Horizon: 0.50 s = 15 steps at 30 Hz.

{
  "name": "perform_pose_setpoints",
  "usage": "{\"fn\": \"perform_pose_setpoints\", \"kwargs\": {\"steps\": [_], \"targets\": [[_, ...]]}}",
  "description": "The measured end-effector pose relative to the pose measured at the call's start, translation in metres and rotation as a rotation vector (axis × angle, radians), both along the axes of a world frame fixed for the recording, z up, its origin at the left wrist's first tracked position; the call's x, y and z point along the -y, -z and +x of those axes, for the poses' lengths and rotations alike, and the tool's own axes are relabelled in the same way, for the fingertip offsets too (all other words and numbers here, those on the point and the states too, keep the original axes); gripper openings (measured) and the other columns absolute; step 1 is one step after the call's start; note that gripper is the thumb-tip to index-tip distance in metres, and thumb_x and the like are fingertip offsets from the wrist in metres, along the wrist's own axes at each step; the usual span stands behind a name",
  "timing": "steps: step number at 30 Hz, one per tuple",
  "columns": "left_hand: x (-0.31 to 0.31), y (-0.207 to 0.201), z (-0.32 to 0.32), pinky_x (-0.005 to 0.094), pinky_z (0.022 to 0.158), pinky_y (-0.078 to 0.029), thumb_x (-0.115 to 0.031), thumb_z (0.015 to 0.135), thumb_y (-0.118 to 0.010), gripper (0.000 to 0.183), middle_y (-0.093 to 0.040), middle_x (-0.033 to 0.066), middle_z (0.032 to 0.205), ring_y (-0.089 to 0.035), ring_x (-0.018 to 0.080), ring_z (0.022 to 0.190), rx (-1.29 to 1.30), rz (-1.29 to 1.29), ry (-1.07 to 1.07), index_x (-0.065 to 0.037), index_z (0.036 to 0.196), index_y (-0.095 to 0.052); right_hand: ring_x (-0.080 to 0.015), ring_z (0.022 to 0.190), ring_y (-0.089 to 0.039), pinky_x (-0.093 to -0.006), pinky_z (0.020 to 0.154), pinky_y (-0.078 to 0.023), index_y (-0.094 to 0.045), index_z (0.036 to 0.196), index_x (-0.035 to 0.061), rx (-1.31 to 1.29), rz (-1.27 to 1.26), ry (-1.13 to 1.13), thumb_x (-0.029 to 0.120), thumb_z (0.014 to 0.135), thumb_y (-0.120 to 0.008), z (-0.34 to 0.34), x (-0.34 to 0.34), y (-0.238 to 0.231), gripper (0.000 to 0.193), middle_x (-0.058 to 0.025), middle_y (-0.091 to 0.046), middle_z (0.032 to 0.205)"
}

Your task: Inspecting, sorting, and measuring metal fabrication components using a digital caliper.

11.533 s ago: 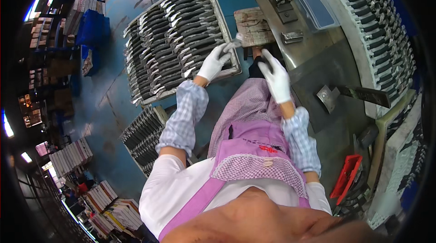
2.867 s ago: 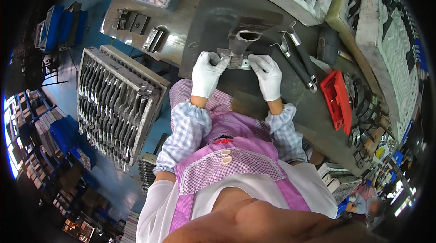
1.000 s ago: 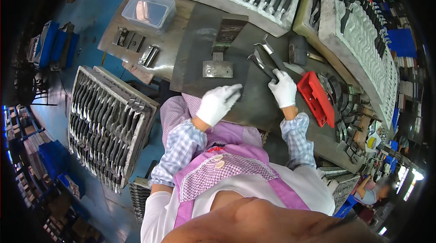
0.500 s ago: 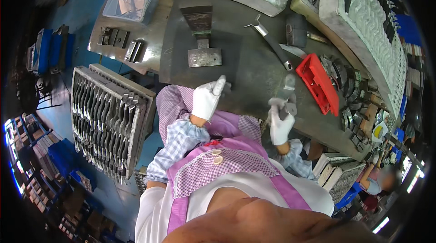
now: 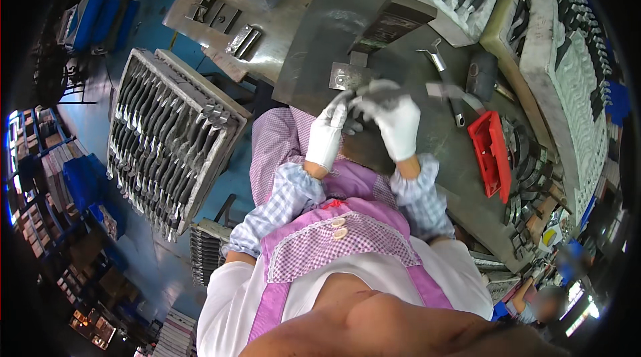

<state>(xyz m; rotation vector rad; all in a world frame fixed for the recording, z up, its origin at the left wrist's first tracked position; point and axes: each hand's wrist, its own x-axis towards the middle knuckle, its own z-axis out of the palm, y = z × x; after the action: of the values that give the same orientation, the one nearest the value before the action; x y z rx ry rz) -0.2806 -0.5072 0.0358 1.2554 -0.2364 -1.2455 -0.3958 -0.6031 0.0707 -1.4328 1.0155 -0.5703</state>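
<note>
I see both white-gloved hands close together just in front of the small square metal block (image 5: 345,77) on the grey bench (image 5: 307,57). The right hand (image 5: 395,122) is curled around a dark metal piece (image 5: 382,92), maybe to keep it steady near the block. The left hand (image 5: 327,135) pinches its near end. The piece looks to lie sideways, left to right, but blur hides which end leads.

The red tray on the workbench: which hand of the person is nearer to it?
Right. The right hand is just beside the red tray, on its left; the left hand lies farther away, beyond the right hand.
</note>
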Motion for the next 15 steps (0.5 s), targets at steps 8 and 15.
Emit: {"fn": "perform_pose_setpoints", "kwargs": {"steps": [8, 15], "targets": [[-0.003, 0.011, 0.058, 0.0241, 0.066, -0.052, -0.027, 0.103, -0.058, 0.031, -0.074, 0.0062, 0.094, -0.064, 0.0097, 0.072, 0.26, 0.127, -0.112, -0.001, 0.117, -0.07, -0.0343, 0.068, -0.067, -0.0417, 0.063, -0.053, -0.064, 0.095, 0.0022, -0.342, -0.59, 0.096, 0.023, 0.081, -0.08, 0.045, 0.025, -0.003, 0.03, -0.0144, -0.069, 0.075], [0.049, 0.022, 0.053, 0.0338, 0.066, -0.05, -0.029, 0.083, -0.081, 0.033, -0.062, 0.0096, 0.075, -0.06, 0.0222, 0.067, 0.902, 0.193, 0.134, -0.003, 0.089, -0.063, -0.0226, 0.09, -0.07, -0.0313, 0.082, -0.055, -0.074, 0.111, 0.0022, -0.05, -0.046, 0.372, 0.008, 0.086, -0.074, 0.004, 0.03, 0.025, 0.026, -0.0123, -0.072, 0.098]]}}
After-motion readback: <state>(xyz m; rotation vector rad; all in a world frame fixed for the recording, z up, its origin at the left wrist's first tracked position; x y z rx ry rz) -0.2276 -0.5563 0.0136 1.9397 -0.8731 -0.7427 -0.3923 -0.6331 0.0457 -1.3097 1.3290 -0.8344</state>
